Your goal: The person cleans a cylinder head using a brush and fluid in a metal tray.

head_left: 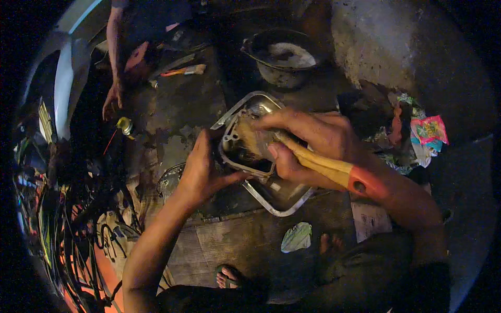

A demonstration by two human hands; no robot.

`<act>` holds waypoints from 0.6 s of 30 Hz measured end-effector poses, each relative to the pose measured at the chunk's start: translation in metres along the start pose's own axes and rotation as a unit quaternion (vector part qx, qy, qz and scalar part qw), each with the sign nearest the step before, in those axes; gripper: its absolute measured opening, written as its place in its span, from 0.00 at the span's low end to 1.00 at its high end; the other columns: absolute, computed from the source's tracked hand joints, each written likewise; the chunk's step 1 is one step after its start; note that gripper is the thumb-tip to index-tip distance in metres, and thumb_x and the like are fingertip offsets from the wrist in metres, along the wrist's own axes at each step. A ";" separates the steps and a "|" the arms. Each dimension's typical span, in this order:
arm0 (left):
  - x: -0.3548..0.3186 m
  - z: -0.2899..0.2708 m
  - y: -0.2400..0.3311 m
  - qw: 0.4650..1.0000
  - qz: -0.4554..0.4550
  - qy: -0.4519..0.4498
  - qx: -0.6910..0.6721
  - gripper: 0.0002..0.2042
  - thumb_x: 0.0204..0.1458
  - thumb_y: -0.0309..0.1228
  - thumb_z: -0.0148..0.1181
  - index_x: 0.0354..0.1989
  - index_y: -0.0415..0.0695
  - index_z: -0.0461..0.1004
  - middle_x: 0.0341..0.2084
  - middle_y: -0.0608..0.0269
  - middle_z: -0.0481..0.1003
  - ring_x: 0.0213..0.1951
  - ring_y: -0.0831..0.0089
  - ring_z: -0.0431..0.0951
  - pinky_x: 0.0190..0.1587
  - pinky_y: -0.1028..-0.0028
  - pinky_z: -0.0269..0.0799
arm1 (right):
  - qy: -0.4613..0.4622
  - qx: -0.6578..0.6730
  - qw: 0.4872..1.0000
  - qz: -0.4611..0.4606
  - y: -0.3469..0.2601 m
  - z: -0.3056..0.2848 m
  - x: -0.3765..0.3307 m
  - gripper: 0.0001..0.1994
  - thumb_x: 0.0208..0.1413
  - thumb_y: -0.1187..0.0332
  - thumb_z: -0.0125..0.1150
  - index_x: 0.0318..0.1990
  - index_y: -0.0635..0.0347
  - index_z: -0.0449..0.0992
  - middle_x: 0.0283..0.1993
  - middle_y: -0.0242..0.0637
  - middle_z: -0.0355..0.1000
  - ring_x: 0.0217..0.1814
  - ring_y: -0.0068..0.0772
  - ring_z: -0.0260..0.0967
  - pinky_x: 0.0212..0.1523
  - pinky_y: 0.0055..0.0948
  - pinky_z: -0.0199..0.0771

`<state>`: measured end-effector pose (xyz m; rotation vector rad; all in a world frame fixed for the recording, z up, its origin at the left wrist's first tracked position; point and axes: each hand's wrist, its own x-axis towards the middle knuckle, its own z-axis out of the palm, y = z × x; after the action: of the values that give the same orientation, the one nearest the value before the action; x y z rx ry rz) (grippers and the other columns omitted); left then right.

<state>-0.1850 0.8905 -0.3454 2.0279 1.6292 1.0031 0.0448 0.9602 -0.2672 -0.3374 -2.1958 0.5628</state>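
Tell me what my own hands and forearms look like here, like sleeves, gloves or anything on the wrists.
Your left hand and right hand are ungloved. Your left forearm and right forearm are bare, with no sleeves visible. I see no watch or bracelet; dim light hides finer markings.

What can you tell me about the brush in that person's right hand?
The brush has a yellowish handle that looks wooden, ending in a red tip with a dark hole. Its pale tan bristles reach into the open metal casing, apparently touching it. The brush slants, bristles to the upper left, tip to the lower right. The right hand grips it, hiding most of the part between handle and bristles.
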 end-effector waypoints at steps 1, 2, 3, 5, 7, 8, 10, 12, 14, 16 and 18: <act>0.000 0.002 -0.003 1.000 -0.008 -0.010 -0.024 0.40 0.30 0.34 0.78 0.51 0.35 0.60 0.45 0.46 0.70 0.47 0.52 0.72 0.50 0.64 0.69 | -0.003 0.002 1.000 -0.003 0.000 0.006 0.001 0.12 0.50 0.69 0.62 0.41 0.61 0.73 0.30 0.41 0.74 0.27 0.40 0.74 0.31 0.35 0.74; -0.002 0.002 -0.004 0.999 0.038 0.012 -0.002 0.41 0.29 0.35 0.79 0.52 0.35 0.60 0.44 0.45 0.69 0.46 0.52 0.73 0.50 0.63 0.69 | -0.047 0.027 0.998 0.041 0.002 0.012 0.001 0.12 0.48 0.69 0.64 0.41 0.59 0.73 0.30 0.42 0.74 0.27 0.39 0.75 0.30 0.34 0.75; -0.003 0.003 -0.005 0.999 0.036 0.016 0.000 0.41 0.29 0.35 0.79 0.52 0.35 0.60 0.44 0.45 0.69 0.46 0.52 0.73 0.50 0.63 0.69 | -0.091 0.051 0.991 0.085 0.005 0.018 0.000 0.13 0.46 0.68 0.66 0.41 0.58 0.74 0.31 0.42 0.75 0.27 0.37 0.75 0.29 0.33 0.75; -0.005 0.004 -0.012 0.992 -0.070 -0.022 -0.106 0.41 0.28 0.35 0.79 0.51 0.35 0.60 0.44 0.44 0.69 0.46 0.51 0.72 0.49 0.63 0.69 | -0.170 0.007 0.985 0.021 0.019 0.019 0.000 0.11 0.47 0.67 0.65 0.37 0.59 0.73 0.29 0.41 0.73 0.28 0.41 0.74 0.29 0.35 0.74; -0.004 0.002 -0.009 0.996 0.079 0.037 -0.006 0.40 0.28 0.36 0.79 0.49 0.36 0.60 0.44 0.45 0.69 0.46 0.51 0.72 0.49 0.63 0.69 | -0.273 0.071 0.957 0.059 0.022 0.014 0.003 0.11 0.47 0.65 0.65 0.34 0.60 0.72 0.26 0.41 0.70 0.28 0.43 0.72 0.29 0.36 0.72; -0.002 -0.001 0.001 0.999 0.046 0.023 0.005 0.40 0.29 0.35 0.78 0.50 0.35 0.60 0.44 0.45 0.69 0.46 0.50 0.72 0.49 0.63 0.69 | -0.277 0.087 0.956 0.040 0.018 0.006 0.009 0.12 0.47 0.63 0.64 0.31 0.62 0.71 0.25 0.40 0.69 0.28 0.44 0.70 0.30 0.38 0.70; -0.005 -0.001 -0.004 0.998 0.053 0.022 0.002 0.41 0.30 0.35 0.78 0.52 0.34 0.59 0.44 0.44 0.69 0.45 0.49 0.72 0.50 0.62 0.69 | -0.269 0.047 0.961 0.038 0.012 0.019 0.014 0.13 0.47 0.62 0.64 0.30 0.61 0.70 0.26 0.42 0.69 0.31 0.46 0.71 0.32 0.39 0.70; -0.002 0.001 -0.007 0.998 0.052 0.008 0.019 0.40 0.30 0.34 0.78 0.51 0.34 0.59 0.44 0.44 0.69 0.46 0.49 0.72 0.50 0.62 0.69 | -0.201 -0.001 0.979 0.020 0.015 0.037 0.006 0.12 0.45 0.61 0.64 0.27 0.61 0.71 0.26 0.43 0.71 0.31 0.48 0.72 0.33 0.40 0.70; -0.001 -0.006 -0.004 0.997 0.049 -0.007 0.053 0.40 0.30 0.34 0.78 0.51 0.34 0.59 0.44 0.44 0.69 0.46 0.49 0.72 0.50 0.62 0.69 | -0.217 0.009 0.974 0.057 0.011 0.028 0.008 0.13 0.44 0.60 0.64 0.26 0.61 0.72 0.25 0.43 0.71 0.30 0.47 0.72 0.32 0.40 0.70; -0.001 -0.005 0.002 0.999 0.022 -0.001 0.026 0.39 0.30 0.34 0.78 0.50 0.34 0.59 0.42 0.44 0.69 0.45 0.48 0.72 0.49 0.62 0.69 | -0.294 -0.025 0.937 0.188 -0.002 0.010 0.021 0.13 0.43 0.59 0.65 0.23 0.60 0.73 0.23 0.41 0.72 0.26 0.44 0.72 0.29 0.40 0.69; -0.004 -0.005 0.002 0.997 0.050 0.031 0.059 0.39 0.29 0.34 0.78 0.49 0.35 0.60 0.42 0.45 0.70 0.44 0.49 0.72 0.49 0.63 0.69 | -0.231 0.022 0.963 0.136 0.008 0.027 0.019 0.13 0.43 0.60 0.65 0.23 0.60 0.73 0.22 0.41 0.72 0.25 0.43 0.71 0.28 0.39 0.69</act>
<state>-0.1873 0.8856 -0.3423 2.1954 1.6687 1.0363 0.0124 0.9678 -0.2739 -0.5325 -2.5972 0.9144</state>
